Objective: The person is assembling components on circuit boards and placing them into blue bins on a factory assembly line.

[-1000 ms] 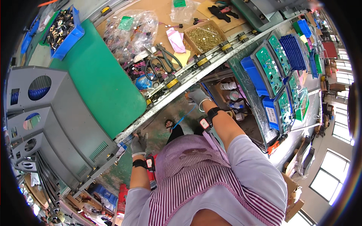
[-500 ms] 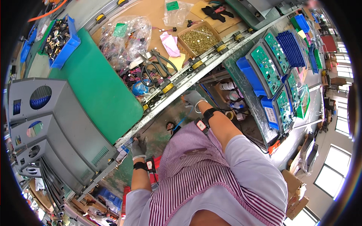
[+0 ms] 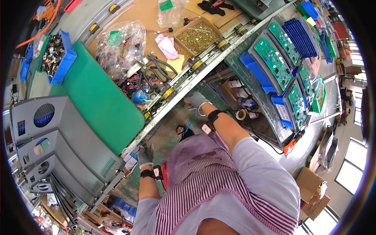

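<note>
My left hand (image 3: 146, 154), in a grey glove, is beside the near edge of the green-topped bench, close to the corner of the grey metal housings (image 3: 84, 137). Its fingers are apart and nothing shows in them. My right hand (image 3: 197, 100), also gloved, is just below the metal rail (image 3: 172, 100) with its fingers curled. A small orange tip shows at those fingertips, but what it belongs to is unclear. Below this hand runs a thin blue cord (image 3: 189, 126); whether the hand grips it cannot be made out.
On the bench lie black-handled scissors (image 3: 147, 78), bagged wire harnesses (image 3: 121, 47), pink paper (image 3: 166, 46) and a box of small brass-coloured parts (image 3: 197, 37). Green circuit boards (image 3: 273, 62) in grey frames stand at right. A blue parts bin (image 3: 62, 58) sits at far left.
The bench and its contents have shifted left and slightly in the picture as the view turned. Both hands stay near the rail, with little change in their pose.
</note>
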